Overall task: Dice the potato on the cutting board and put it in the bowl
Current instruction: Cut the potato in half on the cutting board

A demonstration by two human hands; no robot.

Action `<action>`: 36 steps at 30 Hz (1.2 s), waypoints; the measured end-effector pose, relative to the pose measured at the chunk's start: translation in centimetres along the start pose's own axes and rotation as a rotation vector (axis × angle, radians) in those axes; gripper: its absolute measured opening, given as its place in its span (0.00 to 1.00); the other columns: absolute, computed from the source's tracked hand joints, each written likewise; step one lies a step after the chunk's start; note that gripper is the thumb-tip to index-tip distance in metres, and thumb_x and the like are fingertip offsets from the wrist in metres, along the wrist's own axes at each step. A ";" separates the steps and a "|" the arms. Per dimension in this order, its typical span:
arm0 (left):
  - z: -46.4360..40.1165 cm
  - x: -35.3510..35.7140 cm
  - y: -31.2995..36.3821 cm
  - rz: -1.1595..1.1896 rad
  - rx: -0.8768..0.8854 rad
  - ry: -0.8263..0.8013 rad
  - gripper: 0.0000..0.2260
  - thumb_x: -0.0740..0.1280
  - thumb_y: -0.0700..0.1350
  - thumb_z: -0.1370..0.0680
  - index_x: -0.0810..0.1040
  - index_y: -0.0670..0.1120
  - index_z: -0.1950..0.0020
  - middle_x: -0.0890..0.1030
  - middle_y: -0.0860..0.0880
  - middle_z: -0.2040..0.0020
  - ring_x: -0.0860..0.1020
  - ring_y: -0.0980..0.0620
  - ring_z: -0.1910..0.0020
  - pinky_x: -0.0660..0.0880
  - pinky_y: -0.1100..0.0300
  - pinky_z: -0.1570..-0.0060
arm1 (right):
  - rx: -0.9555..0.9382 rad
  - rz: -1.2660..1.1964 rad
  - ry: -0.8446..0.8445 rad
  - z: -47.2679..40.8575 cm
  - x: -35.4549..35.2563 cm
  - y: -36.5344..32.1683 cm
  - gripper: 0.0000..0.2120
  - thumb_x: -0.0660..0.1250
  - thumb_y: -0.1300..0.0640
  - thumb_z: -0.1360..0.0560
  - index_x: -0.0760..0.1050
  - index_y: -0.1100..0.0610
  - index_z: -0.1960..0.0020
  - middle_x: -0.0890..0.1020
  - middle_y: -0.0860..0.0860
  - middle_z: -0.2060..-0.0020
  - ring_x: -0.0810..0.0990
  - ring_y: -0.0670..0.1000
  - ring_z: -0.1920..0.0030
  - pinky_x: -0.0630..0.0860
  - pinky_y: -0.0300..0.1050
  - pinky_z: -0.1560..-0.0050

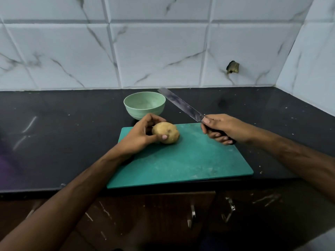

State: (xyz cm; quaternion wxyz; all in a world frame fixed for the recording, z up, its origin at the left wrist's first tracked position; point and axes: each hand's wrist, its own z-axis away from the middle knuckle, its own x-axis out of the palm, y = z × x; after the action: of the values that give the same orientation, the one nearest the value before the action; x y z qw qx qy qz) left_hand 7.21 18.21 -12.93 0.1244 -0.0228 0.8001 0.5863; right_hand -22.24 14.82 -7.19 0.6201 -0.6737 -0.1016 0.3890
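A whole, unpeeled tan potato (167,132) lies near the far left corner of the green cutting board (190,160). My left hand (140,135) grips its left end, thumb under the front and fingers curled over the back. My right hand (220,127) holds the black handle of a long knife (179,104) above the board's far right part. The blade points up and to the left, in the air, apart from the potato. An empty pale green bowl (144,101) stands on the counter just behind the board.
The board lies on a black counter (63,138) whose front edge runs just below it. A white marble-tiled wall (163,51) rises behind and at the right. Brown cabinet doors with metal handles (193,214) sit below the counter.
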 end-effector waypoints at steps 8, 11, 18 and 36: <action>-0.9 0.3 1.1 -0.003 -0.022 -0.210 0.23 0.78 0.38 0.31 0.73 0.40 0.40 0.80 0.47 0.44 0.81 0.49 0.46 0.78 0.58 0.49 | 0.017 0.339 -0.044 3.2 -1.9 -2.0 0.23 0.58 0.40 0.21 0.73 0.60 0.57 0.65 0.49 0.72 0.60 0.48 0.72 0.62 0.38 0.73; -1.3 0.1 2.0 -0.122 0.008 -0.297 0.30 0.80 0.36 0.32 0.71 0.42 0.34 0.79 0.47 0.42 0.80 0.49 0.42 0.78 0.57 0.44 | -0.006 0.453 -0.047 3.7 -1.9 -2.3 0.23 0.60 0.38 0.22 0.75 0.59 0.58 0.68 0.47 0.73 0.64 0.46 0.73 0.66 0.36 0.71; -1.5 -0.8 5.3 -0.439 0.070 -0.390 0.30 0.82 0.40 0.33 0.76 0.49 0.33 0.81 0.57 0.38 0.79 0.57 0.39 0.79 0.53 0.41 | -0.042 0.718 -0.040 3.5 -0.9 -2.9 0.20 0.57 0.41 0.17 0.76 0.53 0.59 0.74 0.48 0.71 0.70 0.42 0.71 0.70 0.36 0.64; -2.9 -0.4 6.6 -0.786 0.188 -0.429 0.24 0.83 0.54 0.36 0.79 0.52 0.46 0.80 0.57 0.50 0.77 0.56 0.51 0.74 0.59 0.54 | -0.046 0.917 0.009 2.1 2.0 -4.5 0.16 0.55 0.44 0.15 0.72 0.48 0.58 0.76 0.31 0.72 0.73 0.40 0.72 0.66 0.41 0.64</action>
State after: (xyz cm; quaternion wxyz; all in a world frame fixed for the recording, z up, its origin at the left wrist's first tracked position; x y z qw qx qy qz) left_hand 5.88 17.46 -5.86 0.5020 -0.1915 0.7365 0.4110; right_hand -20.72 18.63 -3.71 0.3692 -0.6644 0.2012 0.6179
